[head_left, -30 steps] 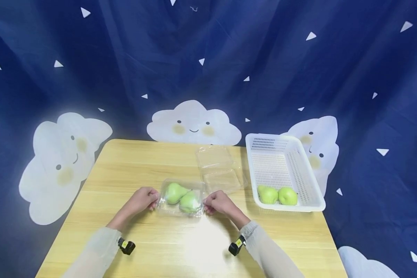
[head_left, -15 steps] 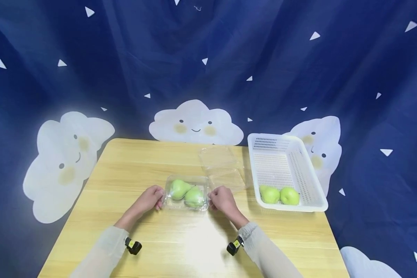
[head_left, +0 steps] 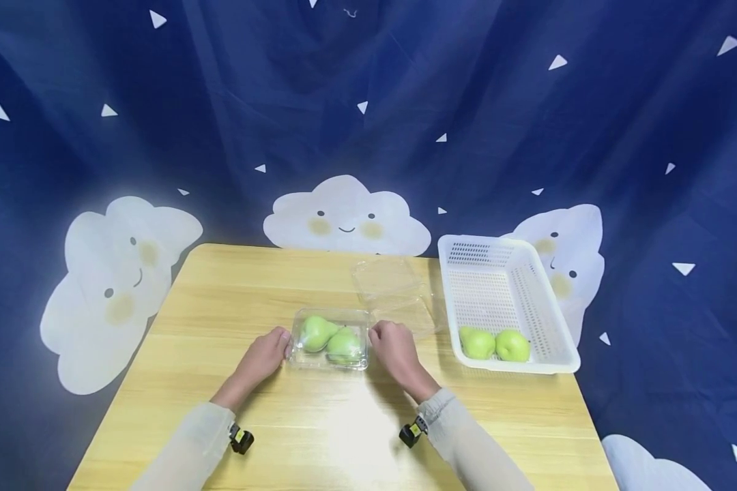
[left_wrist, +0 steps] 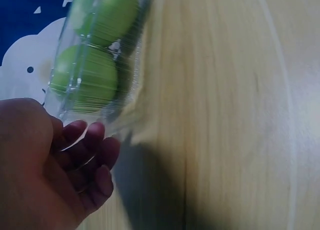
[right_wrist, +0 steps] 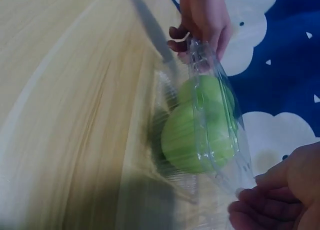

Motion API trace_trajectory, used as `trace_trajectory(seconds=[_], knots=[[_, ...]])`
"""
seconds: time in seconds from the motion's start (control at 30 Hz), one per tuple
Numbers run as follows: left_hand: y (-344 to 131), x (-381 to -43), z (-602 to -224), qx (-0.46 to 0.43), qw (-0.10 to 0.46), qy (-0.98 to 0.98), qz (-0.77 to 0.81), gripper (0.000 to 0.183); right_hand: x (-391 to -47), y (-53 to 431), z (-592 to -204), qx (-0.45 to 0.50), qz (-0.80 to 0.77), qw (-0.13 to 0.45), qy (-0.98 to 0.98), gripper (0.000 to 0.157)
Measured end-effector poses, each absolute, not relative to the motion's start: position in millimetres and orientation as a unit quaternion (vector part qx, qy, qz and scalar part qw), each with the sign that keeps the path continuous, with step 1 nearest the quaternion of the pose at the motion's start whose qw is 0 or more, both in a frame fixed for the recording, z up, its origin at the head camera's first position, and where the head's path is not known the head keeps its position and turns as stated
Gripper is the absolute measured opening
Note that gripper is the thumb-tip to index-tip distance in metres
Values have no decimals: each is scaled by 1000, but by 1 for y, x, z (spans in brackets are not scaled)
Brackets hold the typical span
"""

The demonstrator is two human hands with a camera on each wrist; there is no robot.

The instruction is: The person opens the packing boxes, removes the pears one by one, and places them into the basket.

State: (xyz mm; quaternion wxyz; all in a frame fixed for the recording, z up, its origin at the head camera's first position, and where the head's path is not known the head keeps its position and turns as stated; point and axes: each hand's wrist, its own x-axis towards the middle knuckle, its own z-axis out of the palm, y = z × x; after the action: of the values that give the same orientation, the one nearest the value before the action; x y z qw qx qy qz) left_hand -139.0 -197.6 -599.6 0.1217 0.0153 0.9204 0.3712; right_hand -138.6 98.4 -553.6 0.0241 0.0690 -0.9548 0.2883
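Observation:
Two green pears point(head_left: 316, 333) lie side by side in a clear plastic clamshell container point(head_left: 307, 362), with its lid down over them, in the head view. At the container's left end, my left hand point(head_left: 265, 356) holds the edge, thumb on the upper side and fingers curled below. My right hand point(head_left: 396, 346) pinches the right end. The right wrist view shows both hands at opposite ends, the right thumb and fingers point(right_wrist: 270, 202) on the rim. Part of the left thumb is hidden in the left wrist view.
Behind the right hand, an open clear plastic container point(head_left: 389, 279) lies on the wooden table point(head_left: 239, 286). At the right stands a white perforated basket point(head_left: 553, 320) with green pears point(head_left: 512, 346) at its near end. A blue curtain point(head_left: 368, 136) hangs behind the table.
The container with the pears has shifted slightly away from me and to the right, with both hands on it. Over the last half second only the hands shift a little.

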Motion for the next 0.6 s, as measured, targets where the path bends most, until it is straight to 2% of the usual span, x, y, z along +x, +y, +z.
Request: trace_trajectory(seconds=[0.13, 0.3, 0.43, 0.6], knots=[[-197, -138, -599, 36, 85, 943, 319, 31, -138, 89, -551, 129, 245, 100, -956, 16], [-198, -136, -601, 50, 66, 956, 281, 30, -134, 75, -552, 224, 192, 188, -937, 11], [-197, -135, -604, 50, 77, 945, 312, 30, -132, 63, -554, 294, 162, 211, -918, 9], [-199, -136, -608, 8, 130, 891, 436, 34, -130, 49, -557, 363, 142, 214, -896, 9]])
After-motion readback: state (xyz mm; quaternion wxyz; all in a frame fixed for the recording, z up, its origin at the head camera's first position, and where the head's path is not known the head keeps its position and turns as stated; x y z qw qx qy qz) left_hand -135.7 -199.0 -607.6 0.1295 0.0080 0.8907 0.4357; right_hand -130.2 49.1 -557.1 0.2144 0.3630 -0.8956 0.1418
